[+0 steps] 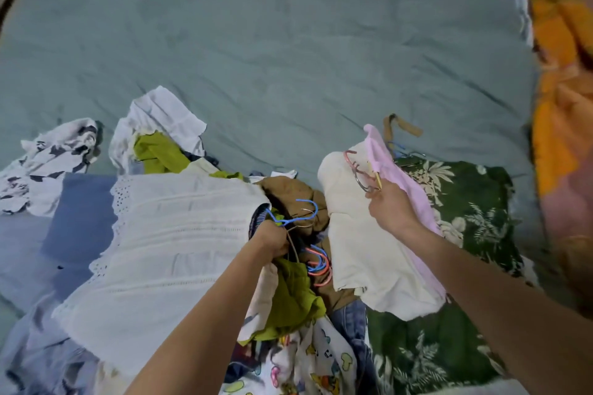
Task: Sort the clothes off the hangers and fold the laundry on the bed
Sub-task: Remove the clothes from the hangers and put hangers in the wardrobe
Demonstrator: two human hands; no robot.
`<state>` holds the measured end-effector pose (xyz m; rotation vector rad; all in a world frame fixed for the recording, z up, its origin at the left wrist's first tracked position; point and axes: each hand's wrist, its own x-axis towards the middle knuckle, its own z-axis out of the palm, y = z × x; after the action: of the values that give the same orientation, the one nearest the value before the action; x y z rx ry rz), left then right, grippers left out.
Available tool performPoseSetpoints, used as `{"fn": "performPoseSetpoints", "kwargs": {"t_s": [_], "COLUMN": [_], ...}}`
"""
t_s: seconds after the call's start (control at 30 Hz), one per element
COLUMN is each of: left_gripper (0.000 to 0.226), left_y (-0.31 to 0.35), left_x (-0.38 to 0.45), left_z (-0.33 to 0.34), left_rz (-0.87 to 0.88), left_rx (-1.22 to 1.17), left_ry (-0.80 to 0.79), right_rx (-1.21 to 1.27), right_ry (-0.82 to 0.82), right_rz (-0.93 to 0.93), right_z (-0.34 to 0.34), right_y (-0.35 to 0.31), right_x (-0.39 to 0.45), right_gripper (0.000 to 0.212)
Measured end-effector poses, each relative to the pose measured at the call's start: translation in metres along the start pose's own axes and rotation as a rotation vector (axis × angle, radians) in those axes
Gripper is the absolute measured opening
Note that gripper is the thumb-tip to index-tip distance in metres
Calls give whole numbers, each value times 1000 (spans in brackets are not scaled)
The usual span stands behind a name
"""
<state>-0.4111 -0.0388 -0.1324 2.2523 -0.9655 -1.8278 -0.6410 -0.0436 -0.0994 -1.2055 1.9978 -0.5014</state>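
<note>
1. Left hand (271, 239): clenched around the blue hanger (293, 215) and thin wire hooks, at 6 o'clock of the view, amid the laundry pile.
2. Right hand (390, 205): several hanger hooks (361, 175) are pinched between its fingers at 3 o'clock of the left hand; a cream garment (362, 250) and a pink garment (398, 179) hang from them.
3. White eyelet garment (167, 250): spread at 8 o'clock, touching the left hand.
4. Loose hangers (317, 264): red and blue hooks bunched just beside the left wrist.
5. Green floral garment (465, 218): laid at 4 o'clock beneath the cream garment.
6. Olive garment (292, 295): crumpled at 6 o'clock.
7. Bed (272, 58): grey-green sheet, seen from 9 to 2 o'clock.
</note>
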Motion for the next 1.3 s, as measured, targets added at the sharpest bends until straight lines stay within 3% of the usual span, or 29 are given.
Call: {"fn": "performPoseSetpoints", "kwargs": {"t_s": [0.1, 0.3, 0.43, 0.67, 0.87, 0.97, 1.1, 1.3], "left_gripper": [30, 27, 14, 15, 18, 20, 22, 25], "left_y": [-1, 4, 22, 42, 43, 39, 18, 12], "left_x": [0, -16, -46, -118, -191, -207, -220, -254], "left_z": [5, 4, -17, -87, -145, -171, -211, -267], "left_rz": [-62, -75, 92, 297, 480, 521, 582, 633], "left_rx": [-79, -302, -567, -561, -631, -682, -652, -464], "left_ry": [-39, -96, -44, -314, -342, -195, 101, 744], "right_rx": [47, 141, 206, 329, 516, 586, 447, 250], "right_ry": [-60, -98, -60, -23, -42, -37, 0, 65], "right_rz": [84, 116, 141, 157, 142, 97, -16, -167], "right_z": [-4, -13, -20, -35, -37, -38, -28, 1], "right_y": [4, -4, -13, -58, -111, -141, -174, -213], "right_x": [6, -3, -12, -42, -79, -102, -135, -172], "right_gripper": [41, 50, 33, 26, 22, 25, 21, 23]}}
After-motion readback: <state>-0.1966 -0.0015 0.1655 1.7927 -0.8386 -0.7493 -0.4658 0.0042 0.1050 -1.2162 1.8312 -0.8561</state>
